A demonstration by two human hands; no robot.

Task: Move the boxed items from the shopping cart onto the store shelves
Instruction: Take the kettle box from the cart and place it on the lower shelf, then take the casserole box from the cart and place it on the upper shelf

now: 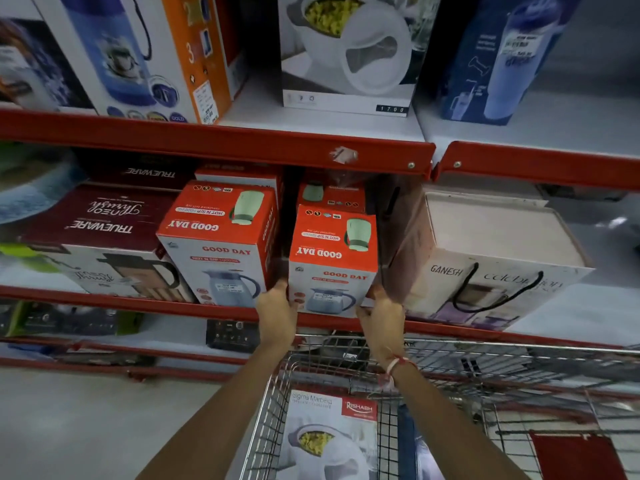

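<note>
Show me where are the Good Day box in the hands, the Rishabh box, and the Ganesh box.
Good Day box (332,258): head view, front face.
Rishabh box (329,434): head view, top face.
Ganesh box (485,282): head view, front face.

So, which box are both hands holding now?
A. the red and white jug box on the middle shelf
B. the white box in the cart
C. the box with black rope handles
A: the left hand and right hand grip the sides of the jug box.

Glossy printed cardboard on the Good Day box (332,258); bare wire metal on the cart (450,362); painted red metal along the shelf edge (214,140).
</note>
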